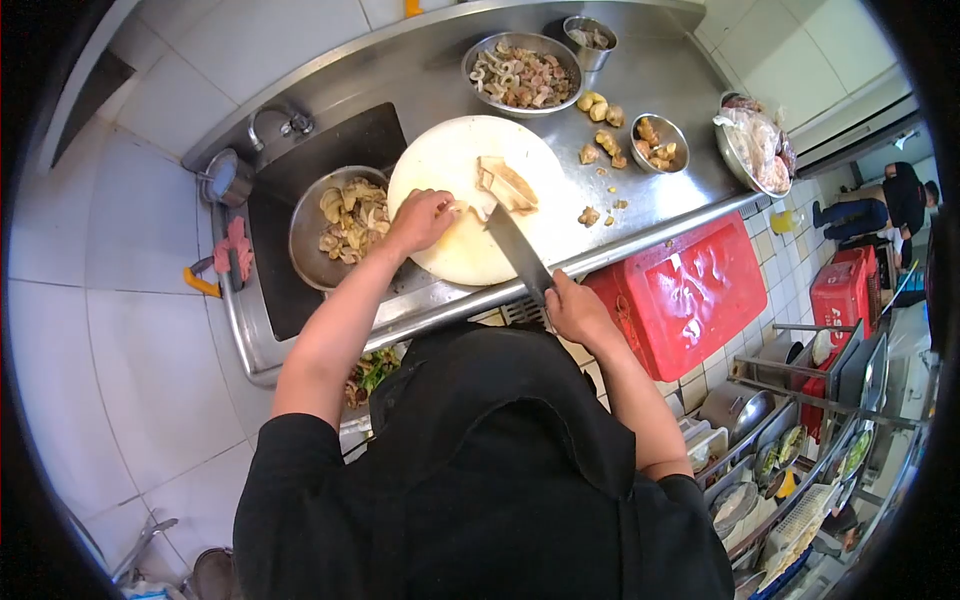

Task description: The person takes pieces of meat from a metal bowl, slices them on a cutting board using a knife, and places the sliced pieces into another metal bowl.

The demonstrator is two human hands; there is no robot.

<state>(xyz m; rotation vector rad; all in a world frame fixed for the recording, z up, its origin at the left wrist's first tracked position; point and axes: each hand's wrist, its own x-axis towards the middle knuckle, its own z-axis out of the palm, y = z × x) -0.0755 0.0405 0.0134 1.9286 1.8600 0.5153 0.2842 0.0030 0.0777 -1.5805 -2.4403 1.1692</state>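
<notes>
I am at the cutting, right fingers [562, 298] wrapped round the knife [519, 249]. Left fingers [438, 202], nine o'clock from its tip, bend by a pale piece [460, 207], pinch unclear; they need distance.

Orange item [412, 7] cut off above, greens [376, 368] partly hidden

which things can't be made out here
Knife handle, head view: mostly hidden by the right hand.
What the left hand may grip, head view: covered by fingers, too small.
Sink floor, head view: partly hidden by the bowl.
Greens, head view: partly hidden by the counter.
Round object, bottom left, head view: cut off by the lower edge.
</notes>
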